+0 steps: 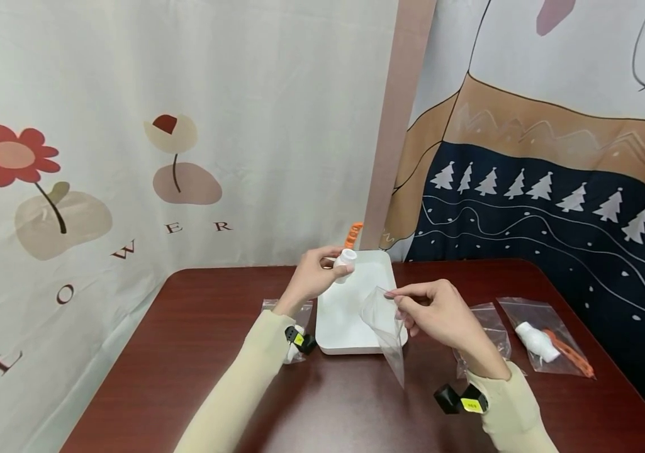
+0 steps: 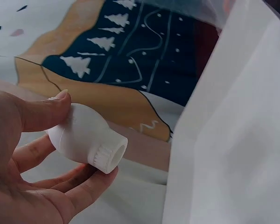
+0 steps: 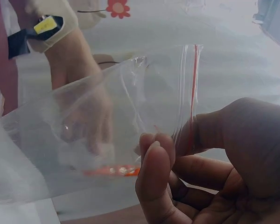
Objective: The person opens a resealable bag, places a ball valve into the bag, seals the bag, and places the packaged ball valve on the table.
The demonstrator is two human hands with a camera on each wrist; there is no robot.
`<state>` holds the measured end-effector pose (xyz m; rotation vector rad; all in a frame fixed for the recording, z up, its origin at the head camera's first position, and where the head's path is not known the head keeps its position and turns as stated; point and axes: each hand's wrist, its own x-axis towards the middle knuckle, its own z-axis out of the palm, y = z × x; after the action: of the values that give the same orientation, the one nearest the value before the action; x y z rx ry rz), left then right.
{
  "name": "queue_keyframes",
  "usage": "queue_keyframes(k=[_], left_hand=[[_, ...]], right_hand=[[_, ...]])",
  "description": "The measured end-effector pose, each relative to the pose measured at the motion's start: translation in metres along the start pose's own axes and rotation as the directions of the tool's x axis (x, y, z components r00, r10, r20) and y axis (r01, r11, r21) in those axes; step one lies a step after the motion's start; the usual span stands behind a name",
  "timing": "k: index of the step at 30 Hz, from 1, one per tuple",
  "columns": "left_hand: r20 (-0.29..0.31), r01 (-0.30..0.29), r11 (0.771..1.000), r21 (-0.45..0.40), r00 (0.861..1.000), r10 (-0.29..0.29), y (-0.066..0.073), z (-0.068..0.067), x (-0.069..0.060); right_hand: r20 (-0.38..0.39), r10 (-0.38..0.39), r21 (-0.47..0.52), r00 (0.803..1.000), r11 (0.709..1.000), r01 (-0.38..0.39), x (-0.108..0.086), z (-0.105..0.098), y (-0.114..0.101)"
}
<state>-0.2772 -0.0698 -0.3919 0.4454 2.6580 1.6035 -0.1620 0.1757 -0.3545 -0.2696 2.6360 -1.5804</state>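
Observation:
My left hand [image 1: 313,277] holds a white, round plastic piece with an open ribbed neck [image 2: 81,133] above the tray's left side. The thumb presses its bulb and the fingers support it from below. An orange notched strip [image 1: 353,234] sticks up just beyond this hand; how it is held is hidden. Over the tray's right side, my right hand [image 1: 438,311] pinches a clear zip bag [image 1: 384,321] near its red-striped edge. This bag hangs limp, and no item shows inside it. Below both hands lies a white tray [image 1: 330,343].
On the right of the brown table [image 1: 214,358] lies a clear bag [image 1: 526,308] with a white piece [image 1: 536,341] and an orange strip [image 1: 571,354]. Another bag [image 1: 492,324] is partly behind my right wrist. A further bag [image 1: 268,304] lies by my left wrist. Printed curtains [image 1: 277,126] hang behind.

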Motion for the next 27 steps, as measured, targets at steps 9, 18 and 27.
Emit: queue_keyframes(k=[9, 18, 27], left_hand=[[-0.066, -0.005, 0.992, -0.123, 0.998, -0.003, 0.009, -0.007, -0.029], [-0.102, -0.071, 0.965, -0.251, 0.994, 0.047, 0.024, -0.017, -0.057], [-0.101, -0.161, 0.915, -0.371, 0.986, 0.132, 0.042, -0.023, -0.084]], right_hand=[[0.002, 0.020, 0.040, 1.000, 0.999, -0.020, 0.003, 0.013, 0.008], [0.028, 0.022, 0.065, 0.999, 0.998, -0.024, 0.006, 0.023, 0.009], [0.042, 0.037, 0.129, 0.998, 0.991, -0.043, 0.008, 0.030, 0.005]])
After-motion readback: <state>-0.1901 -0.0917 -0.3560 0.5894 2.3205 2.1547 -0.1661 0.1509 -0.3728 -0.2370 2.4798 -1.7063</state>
